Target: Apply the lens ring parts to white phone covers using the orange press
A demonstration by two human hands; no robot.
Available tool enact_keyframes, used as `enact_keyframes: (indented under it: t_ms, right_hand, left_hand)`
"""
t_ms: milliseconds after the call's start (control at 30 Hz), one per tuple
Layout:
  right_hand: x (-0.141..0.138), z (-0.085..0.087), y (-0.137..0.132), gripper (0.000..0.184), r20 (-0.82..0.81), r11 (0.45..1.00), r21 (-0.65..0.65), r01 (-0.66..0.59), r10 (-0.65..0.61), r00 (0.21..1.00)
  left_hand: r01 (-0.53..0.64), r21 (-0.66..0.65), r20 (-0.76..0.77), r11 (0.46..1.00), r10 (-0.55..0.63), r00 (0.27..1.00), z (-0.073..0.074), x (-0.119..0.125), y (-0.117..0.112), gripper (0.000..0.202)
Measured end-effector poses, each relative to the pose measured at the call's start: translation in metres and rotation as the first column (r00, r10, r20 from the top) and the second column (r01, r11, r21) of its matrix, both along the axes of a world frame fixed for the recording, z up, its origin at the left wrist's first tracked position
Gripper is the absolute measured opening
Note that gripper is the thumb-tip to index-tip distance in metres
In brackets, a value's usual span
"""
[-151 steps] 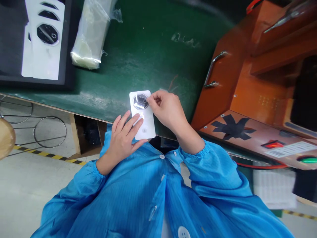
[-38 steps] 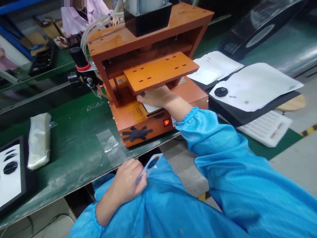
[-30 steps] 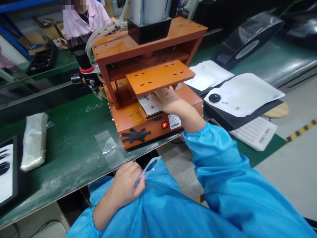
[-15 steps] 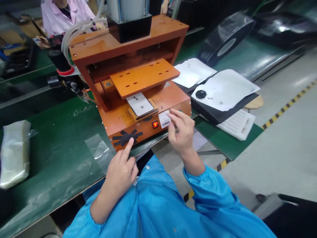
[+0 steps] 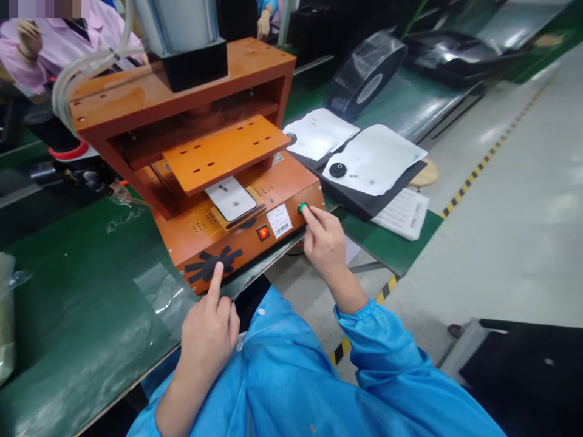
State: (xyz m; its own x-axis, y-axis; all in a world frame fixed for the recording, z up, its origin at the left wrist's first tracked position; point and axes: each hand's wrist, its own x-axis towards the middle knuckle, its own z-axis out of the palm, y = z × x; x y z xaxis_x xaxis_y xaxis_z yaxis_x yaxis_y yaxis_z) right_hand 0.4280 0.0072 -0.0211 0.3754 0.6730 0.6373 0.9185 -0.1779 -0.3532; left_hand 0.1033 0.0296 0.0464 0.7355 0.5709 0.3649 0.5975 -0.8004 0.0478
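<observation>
An orange press (image 5: 136,103) stands on the green table (image 5: 82,315). A white card (image 5: 231,199) lies on its fixture under the raised orange plate (image 5: 225,152). My left hand (image 5: 207,331) has its index finger stretched onto the black tape cross (image 5: 214,267) on the press front. Its other fingers are curled, and whether they hold anything is hidden. My right hand (image 5: 324,243) touches the green button (image 5: 302,208) with its index fingertip, its other fingers folded. A lit red switch (image 5: 263,232) and a white label (image 5: 279,220) sit between my hands.
Right of the press a black tray (image 5: 364,206) holds white sheets. A ribbed white foam tray (image 5: 403,212) lies beside it and a black roll (image 5: 364,73) behind. Clear film (image 5: 159,291) lies on the mat. A person in pink (image 5: 40,42) works at top left.
My right hand left the white card on the fixture, drew back and reached the green button. My left hand rose from my lap and put its index finger on the tape cross.
</observation>
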Motion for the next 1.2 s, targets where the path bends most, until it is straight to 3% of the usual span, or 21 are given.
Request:
enact_keyframes:
  t_ms: [133, 200, 267, 333, 400, 433, 467, 533, 633, 700, 767, 833, 900, 1000, 1200]
  right_hand:
    - [-0.002, 0.014, -0.003, 0.048, -0.037, 0.999, -0.027, -0.047, 0.046, 0.998]
    - [-0.015, 0.023, -0.013, 0.044, -0.137, 0.995, 0.046, -0.089, 0.094, 0.986]
    - [-0.042, 0.031, -0.028, 0.039, -0.293, 0.968, 0.138, -0.208, 0.241, 0.925]
    - [-0.075, 0.035, -0.047, 0.039, -0.469, 0.867, 0.202, -0.456, 0.494, 0.732]
    - [-0.102, 0.035, -0.062, 0.035, -0.603, 0.733, 0.242, -0.636, 0.627, 0.493]
    - [-0.108, 0.034, -0.066, 0.032, -0.656, 0.712, 0.256, -0.653, 0.625, 0.423]
    - [-0.106, 0.034, -0.068, 0.028, -0.696, 0.740, 0.270, -0.616, 0.592, 0.406]
    - [-0.076, 0.038, -0.062, 0.025, -0.739, 0.854, 0.286, -0.434, 0.485, 0.468]
    - [0.025, 0.058, -0.037, 0.029, -0.677, 0.964, 0.263, -0.045, 0.218, 0.704]
    - [0.104, 0.075, -0.017, 0.035, -0.513, 0.974, 0.175, 0.145, -0.035, 0.858]
    - [0.169, 0.088, -0.001, 0.044, -0.321, 0.974, -0.155, 0.163, -0.206, 0.925]
    - [0.209, 0.093, 0.013, 0.048, -0.226, 0.896, -0.424, 0.132, -0.246, 0.942]
    - [0.226, 0.090, 0.025, 0.046, -0.194, 0.828, -0.551, 0.101, -0.246, 0.950]
    - [0.227, 0.078, 0.038, 0.047, -0.117, 0.769, -0.628, 0.122, -0.248, 0.962]
    - [0.224, 0.054, 0.049, 0.077, 0.022, 0.684, -0.678, 0.269, -0.348, 0.937]
  left_hand:
    - [-0.039, -0.035, 0.079, 0.999, 0.042, 0.996, 0.002, -0.001, 0.000, 0.027]
    - [0.003, -0.099, 0.224, 0.995, 0.020, 0.974, 0.005, -0.002, 0.001, 0.018]
    - [0.078, -0.168, 0.386, 0.983, -0.007, 0.923, 0.010, 0.003, -0.002, 0.013]
    - [0.164, -0.248, 0.489, 0.955, -0.022, 0.872, 0.012, 0.012, -0.010, 0.020]
    - [0.235, -0.314, 0.528, 0.920, -0.036, 0.849, 0.011, 0.023, -0.018, 0.024]
    - [0.247, -0.333, 0.526, 0.910, -0.038, 0.849, 0.009, 0.027, -0.021, 0.025]
    - [0.251, -0.338, 0.515, 0.907, -0.045, 0.856, 0.008, 0.028, -0.023, 0.027]
    - [0.242, -0.320, 0.468, 0.916, -0.069, 0.881, 0.003, 0.020, -0.022, 0.040]
    - [0.132, -0.229, 0.422, 0.965, -0.025, 0.906, -0.005, -0.019, -0.008, 0.044]
    - [0.002, -0.160, 0.400, 0.987, 0.063, 0.914, -0.012, -0.054, 0.006, 0.030]
    - [-0.113, -0.131, 0.370, 0.985, 0.155, 0.916, -0.020, -0.086, 0.017, 0.021]
    - [-0.218, -0.140, 0.356, 0.966, 0.254, 0.899, -0.030, -0.110, 0.021, 0.018]
    - [-0.334, -0.172, 0.364, 0.927, 0.375, 0.852, -0.041, -0.124, 0.018, 0.020]
    - [-0.441, -0.217, 0.378, 0.871, 0.492, 0.784, -0.055, -0.130, 0.009, 0.022]
    - [-0.433, -0.174, 0.413, 0.884, 0.465, 0.783, -0.063, -0.120, 0.004, 0.021]
